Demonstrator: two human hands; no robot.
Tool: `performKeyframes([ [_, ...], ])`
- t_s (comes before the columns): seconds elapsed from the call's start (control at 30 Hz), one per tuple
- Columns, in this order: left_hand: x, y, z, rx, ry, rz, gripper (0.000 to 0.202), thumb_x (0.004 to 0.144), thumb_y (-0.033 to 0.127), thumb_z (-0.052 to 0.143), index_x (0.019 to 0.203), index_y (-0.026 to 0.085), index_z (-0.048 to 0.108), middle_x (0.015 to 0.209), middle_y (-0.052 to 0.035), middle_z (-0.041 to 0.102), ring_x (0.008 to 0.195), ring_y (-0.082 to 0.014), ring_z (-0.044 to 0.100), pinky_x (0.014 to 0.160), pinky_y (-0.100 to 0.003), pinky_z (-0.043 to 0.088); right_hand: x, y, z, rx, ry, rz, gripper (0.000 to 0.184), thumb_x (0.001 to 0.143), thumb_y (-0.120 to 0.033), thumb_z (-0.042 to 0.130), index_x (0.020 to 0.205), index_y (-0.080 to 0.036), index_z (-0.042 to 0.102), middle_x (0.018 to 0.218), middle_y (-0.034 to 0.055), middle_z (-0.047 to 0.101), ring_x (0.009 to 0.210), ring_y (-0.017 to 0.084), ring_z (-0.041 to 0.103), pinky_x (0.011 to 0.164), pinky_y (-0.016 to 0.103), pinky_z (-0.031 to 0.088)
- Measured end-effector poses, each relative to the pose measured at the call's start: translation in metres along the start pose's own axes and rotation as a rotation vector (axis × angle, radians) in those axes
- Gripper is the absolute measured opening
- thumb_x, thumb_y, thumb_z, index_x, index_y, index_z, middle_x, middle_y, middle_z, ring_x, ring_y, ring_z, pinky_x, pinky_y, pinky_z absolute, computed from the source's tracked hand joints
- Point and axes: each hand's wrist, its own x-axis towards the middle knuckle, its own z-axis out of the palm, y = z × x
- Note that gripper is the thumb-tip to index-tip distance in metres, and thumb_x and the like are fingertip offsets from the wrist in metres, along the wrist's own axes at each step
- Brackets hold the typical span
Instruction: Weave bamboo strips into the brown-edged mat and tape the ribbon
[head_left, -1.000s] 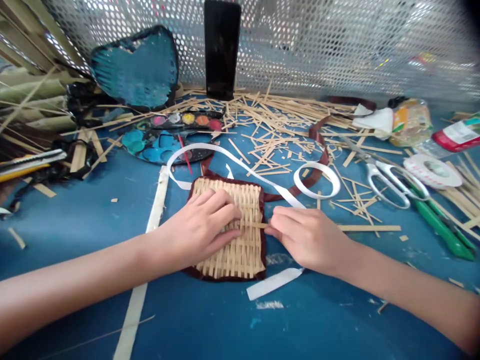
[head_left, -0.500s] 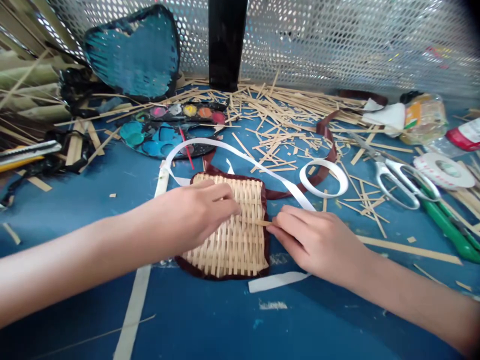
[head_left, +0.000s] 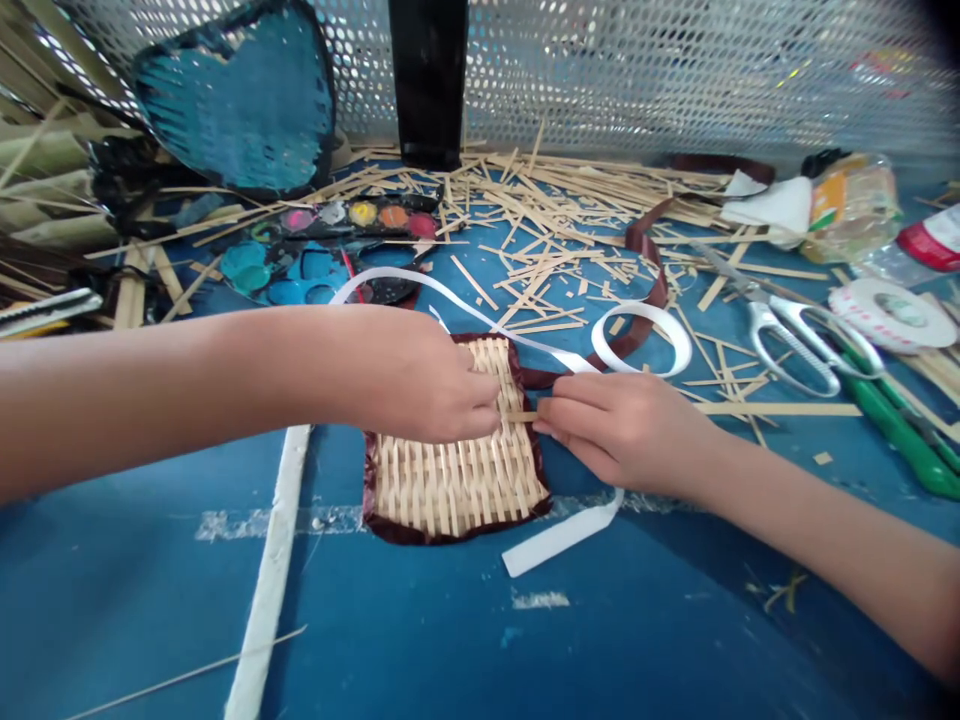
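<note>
A small woven mat of pale bamboo strips (head_left: pixel 457 485), edged in dark brown ribbon, lies on the blue table. My left hand (head_left: pixel 431 385) covers its upper left part, fingers curled down against the weave; whatever they grip is hidden. At the mat's right edge, my right hand (head_left: pixel 626 425) pinches the end of a thin bamboo strip (head_left: pixel 520 416) that reaches across the weave toward my left fingertips. White ribbon (head_left: pixel 450 294) arcs behind the mat and runs to my right hand. Its cut end (head_left: pixel 559 542) emerges below that hand.
Behind are a paint palette (head_left: pixel 289 262), scattered bamboo strips (head_left: pixel 555 235) and a blue heart-shaped panel (head_left: pixel 240 100). To the right lie a ribbon loop (head_left: pixel 679 335), brown ribbon (head_left: pixel 658 290), scissors (head_left: pixel 795 345), a tape roll (head_left: pixel 892 313) and a green-handled cutter (head_left: pixel 900 435).
My left hand has moved right across the mat, its forearm now more level. My right hand still pinches the strip. The mat has turned slightly, and the whole view has shifted a little.
</note>
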Motion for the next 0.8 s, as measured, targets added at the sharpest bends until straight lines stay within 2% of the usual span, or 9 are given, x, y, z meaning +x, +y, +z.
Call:
performKeyframes([
  [0.1,0.005,-0.003,-0.008,0.048,-0.191,0.248,0.032,0.092,0.005,0.039,0.093,0.023,0.065,0.077,-0.0044,0.064,0.056,-0.0169,0.056,0.052,-0.032,0.042,0.001,-0.002,0.0,0.011,-0.016,0.025,0.021,0.096,-0.015,0.05,0.079,-0.015,0.063,0.071,0.0031,0.06,0.064,0.015,0.053,0.057,0.029,0.034],
  [0.17,0.006,-0.005,-0.009,0.048,-0.231,0.279,0.033,0.095,0.008,0.035,0.096,0.022,0.066,0.078,-0.0062,0.064,0.058,-0.0181,0.057,0.053,-0.033,0.042,0.001,-0.003,0.0,0.014,-0.006,0.038,0.02,0.096,-0.016,0.05,0.08,-0.015,0.064,0.072,0.0031,0.061,0.064,0.015,0.053,0.057,0.029,0.034],
  [0.3,0.006,-0.011,-0.003,-0.01,-0.157,0.337,0.037,0.098,0.014,0.03,0.101,0.023,0.067,0.08,-0.0076,0.064,0.062,-0.0207,0.058,0.056,-0.035,0.046,0.0,-0.005,0.001,0.0,-0.001,0.06,0.018,0.096,-0.016,0.05,0.091,-0.013,0.067,0.077,0.004,0.065,0.068,0.016,0.057,0.059,0.029,0.035],
  [0.43,0.006,-0.015,-0.001,-0.189,-0.093,0.274,0.033,0.097,0.018,0.035,0.091,0.026,0.067,0.075,-0.0063,0.062,0.059,-0.0203,0.056,0.053,-0.035,0.045,-0.001,-0.008,0.0,-0.004,-0.023,0.098,0.02,0.095,-0.016,0.05,0.103,-0.015,0.068,0.083,0.0035,0.068,0.07,0.015,0.059,0.061,0.029,0.035],
  [0.57,0.006,-0.014,-0.002,-0.306,-0.108,0.188,0.028,0.095,0.023,0.04,0.088,0.026,0.066,0.072,-0.0061,0.06,0.058,-0.0196,0.056,0.054,-0.035,0.049,0.0,-0.016,-0.005,-0.107,-0.018,0.112,0.019,0.093,-0.016,0.052,0.097,-0.017,0.071,0.076,0.0019,0.066,0.064,0.015,0.056,0.059,0.031,0.032],
  [0.73,0.003,-0.013,-0.002,-0.317,0.019,0.205,0.025,0.095,0.018,0.044,0.083,0.027,0.064,0.071,-0.0031,0.057,0.053,-0.0165,0.051,0.052,-0.032,0.047,0.003,-0.035,-0.014,-0.285,-0.044,0.139,0.017,0.084,-0.012,0.057,0.093,-0.016,0.071,0.068,0.0015,0.059,0.058,0.016,0.05,0.058,0.032,0.028],
  [0.8,0.003,-0.014,-0.002,-0.303,0.026,0.209,0.025,0.095,0.017,0.044,0.082,0.026,0.064,0.071,-0.0027,0.057,0.053,-0.016,0.051,0.052,-0.031,0.047,0.005,-0.039,-0.018,-0.305,-0.072,0.145,0.018,0.082,-0.009,0.055,0.089,-0.016,0.07,0.066,0.0013,0.056,0.057,0.016,0.049,0.057,0.032,0.027],
])
